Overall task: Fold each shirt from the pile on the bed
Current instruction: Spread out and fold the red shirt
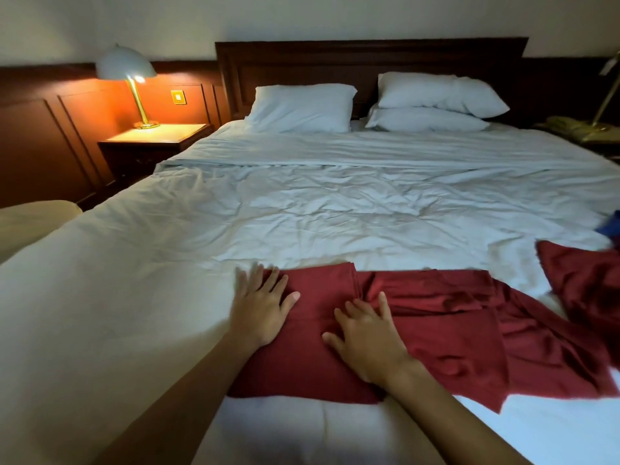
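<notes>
A dark red shirt (446, 323) lies spread on the white bed (302, 213) near its front edge. Its left part is folded into a flat rectangle. My left hand (260, 305) rests flat with fingers apart on the left edge of that folded part, half on the sheet. My right hand (365, 337) presses flat on the folded part just to the right, fingers spread. Neither hand grips the cloth. More dark red cloth (583, 280) lies at the right edge, with a bit of blue cloth (610, 226) behind it.
Three white pillows (302, 109) lean on the dark wooden headboard (369, 62). A lit lamp (129, 72) stands on a nightstand (154, 139) left of the bed. A second brass lamp (604, 105) is at the far right. A pale cushion edge (33, 223) shows at the left.
</notes>
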